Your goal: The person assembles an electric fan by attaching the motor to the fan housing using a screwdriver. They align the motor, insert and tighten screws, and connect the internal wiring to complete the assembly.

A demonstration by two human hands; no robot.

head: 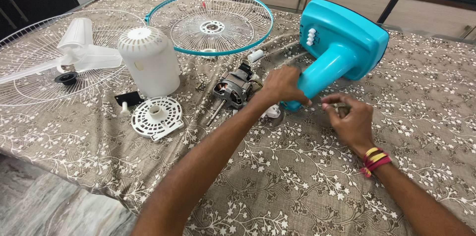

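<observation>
A turquoise fan stand [342, 47] lies tilted on the patterned cloth, its neck pointing toward me. My left hand [283, 86] grips the lower end of that neck. My right hand [349, 117] hovers just right of the neck's end, fingertips pinched together on something too small to make out. The bare fan motor [233, 88] with its shaft lies just left of my left hand. A small white part [272, 112] sits under my left wrist.
A teal-rimmed wire guard [210, 22] lies at the back. The white motor cover [148, 60], a round vented plate [156, 117], a small black piece [128, 98], white blades [82, 52] and a white guard [29, 67] sit left. The table edge [59, 166] falls off at lower left.
</observation>
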